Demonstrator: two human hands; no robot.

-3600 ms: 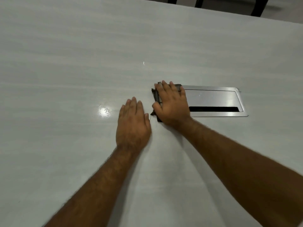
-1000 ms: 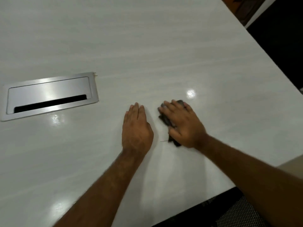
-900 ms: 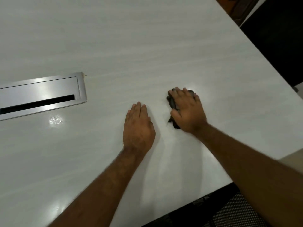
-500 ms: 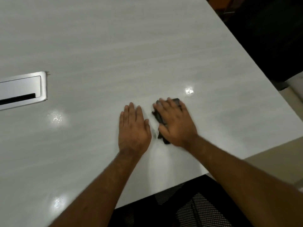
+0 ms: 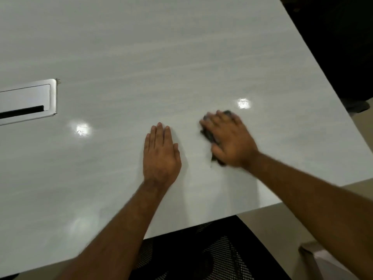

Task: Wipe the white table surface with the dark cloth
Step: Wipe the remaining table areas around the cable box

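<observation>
The white table [image 5: 181, 57] fills most of the view. My right hand [image 5: 230, 140] lies flat on the dark cloth [image 5: 207, 134], pressing it onto the table near the right corner; the hand is blurred. Only the cloth's edges show, past the fingertips and by the thumb. My left hand [image 5: 160, 156] rests flat on the bare table, fingers straight and together, a short way left of the cloth.
A metal cable hatch [image 5: 30, 102] with a dark slot is set into the table at the left edge of the view. The table's near edge runs diagonally; a black mesh chair [image 5: 212, 253] stands below it. Dark floor lies beyond the right edge.
My right hand has slid the cloth to the right, away from my left hand. The view has shifted, bringing more of the hatch into view at the left. My left hand stays flat.
</observation>
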